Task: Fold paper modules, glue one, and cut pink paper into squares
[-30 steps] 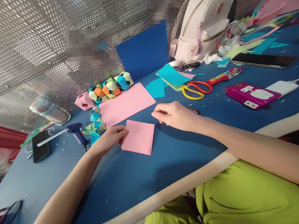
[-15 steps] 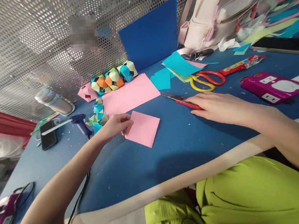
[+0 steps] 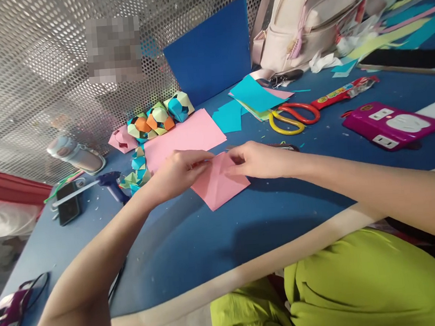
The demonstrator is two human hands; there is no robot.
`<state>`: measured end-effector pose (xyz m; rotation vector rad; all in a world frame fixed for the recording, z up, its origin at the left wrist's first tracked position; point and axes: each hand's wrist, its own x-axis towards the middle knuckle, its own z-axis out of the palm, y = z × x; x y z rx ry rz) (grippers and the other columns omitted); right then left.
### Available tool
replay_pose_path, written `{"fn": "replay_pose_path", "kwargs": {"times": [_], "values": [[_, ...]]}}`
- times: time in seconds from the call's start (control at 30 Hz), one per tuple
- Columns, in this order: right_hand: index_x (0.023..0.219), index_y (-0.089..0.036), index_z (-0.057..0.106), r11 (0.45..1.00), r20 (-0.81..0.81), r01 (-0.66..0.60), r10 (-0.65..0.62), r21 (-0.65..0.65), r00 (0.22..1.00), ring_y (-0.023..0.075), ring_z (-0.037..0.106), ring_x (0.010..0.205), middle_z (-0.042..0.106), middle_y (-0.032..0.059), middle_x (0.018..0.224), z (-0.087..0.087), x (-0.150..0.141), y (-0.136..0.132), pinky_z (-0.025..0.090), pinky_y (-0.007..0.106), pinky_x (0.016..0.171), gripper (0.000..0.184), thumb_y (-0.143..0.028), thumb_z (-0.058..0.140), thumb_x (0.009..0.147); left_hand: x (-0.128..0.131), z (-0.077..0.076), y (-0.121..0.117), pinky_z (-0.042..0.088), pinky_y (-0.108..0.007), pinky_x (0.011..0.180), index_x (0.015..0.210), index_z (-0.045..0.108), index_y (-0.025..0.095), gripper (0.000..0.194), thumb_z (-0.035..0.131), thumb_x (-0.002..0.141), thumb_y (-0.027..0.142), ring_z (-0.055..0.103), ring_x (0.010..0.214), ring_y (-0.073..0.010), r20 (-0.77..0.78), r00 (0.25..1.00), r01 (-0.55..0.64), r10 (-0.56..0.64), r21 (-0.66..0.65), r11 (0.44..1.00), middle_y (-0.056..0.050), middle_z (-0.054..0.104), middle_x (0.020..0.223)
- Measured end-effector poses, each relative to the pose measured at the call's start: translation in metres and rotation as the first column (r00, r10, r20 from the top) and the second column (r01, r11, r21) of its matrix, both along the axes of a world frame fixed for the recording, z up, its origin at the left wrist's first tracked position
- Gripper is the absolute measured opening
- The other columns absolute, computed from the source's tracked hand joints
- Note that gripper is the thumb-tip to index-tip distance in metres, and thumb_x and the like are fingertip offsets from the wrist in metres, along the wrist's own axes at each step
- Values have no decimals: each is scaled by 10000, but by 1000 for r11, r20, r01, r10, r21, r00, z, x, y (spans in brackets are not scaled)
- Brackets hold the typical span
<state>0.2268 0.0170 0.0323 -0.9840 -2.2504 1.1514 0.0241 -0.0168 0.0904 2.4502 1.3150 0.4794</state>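
A small pink paper square point(image 3: 219, 190) lies turned cornerwise on the blue table, with a crease line running down it. My left hand point(image 3: 181, 171) pinches its upper left edge between thumb and fingers. From the other side, my right hand point(image 3: 256, 160) holds the upper right edge, fingers closed on the paper. Just behind my right hand lies a utility knife point(image 3: 287, 146), mostly hidden by that hand. A larger pink sheet point(image 3: 189, 132) is spread behind the square, partly covered by my left hand.
Folded paper models point(image 3: 160, 118) line the perforated screen. Scissors point(image 3: 289, 122) lie by a stack of coloured paper point(image 3: 259, 95). A glue gun point(image 3: 113, 185) and phone point(image 3: 68, 203) are at left, a purple power strip point(image 3: 389, 123) at right. A backpack point(image 3: 293, 23) stands at the back.
My right hand has let go of the utility knife, leaving it on the table, and moved left to the pink square. The square has been turned cornerwise, with both hands now on it.
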Motion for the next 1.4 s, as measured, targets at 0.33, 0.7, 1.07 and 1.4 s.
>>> {"fn": "replay_pose_path", "kwargs": {"times": [0.33,0.7,1.07,1.4], "values": [[769,-135,734,977,-385,105,-172,-188,907,220,645,795,724,56,825,-29,-13,1,493,312,690,248,-364,649,727,-34,-37,-16,474,-320,874,1100,629,165,403,671,782,408,623,975,-200,659,634,-342,405,-232,911,-82,691,1034],[741,-141,675,990,-325,77,-113,-121,939,194,591,728,659,41,723,-20,-24,-6,460,287,630,288,-418,598,769,-27,-71,-39,407,-244,677,768,665,140,308,599,806,438,507,718,-144,589,601,-377,540,-387,842,-4,620,744],[568,-191,477,983,-239,164,-142,78,961,122,418,571,443,-22,572,-8,-20,-10,348,260,552,327,-386,498,830,-30,-54,-41,355,-227,535,563,548,172,368,581,789,461,440,568,-121,464,700,-426,542,-337,839,25,485,559],[581,-182,505,991,-254,136,-133,-7,958,109,478,537,497,-31,524,-10,-16,-8,355,239,557,328,-363,503,854,-27,-54,-43,539,-296,781,622,633,158,309,696,740,436,629,692,-147,612,530,-165,587,-605,779,15,581,648]]}}
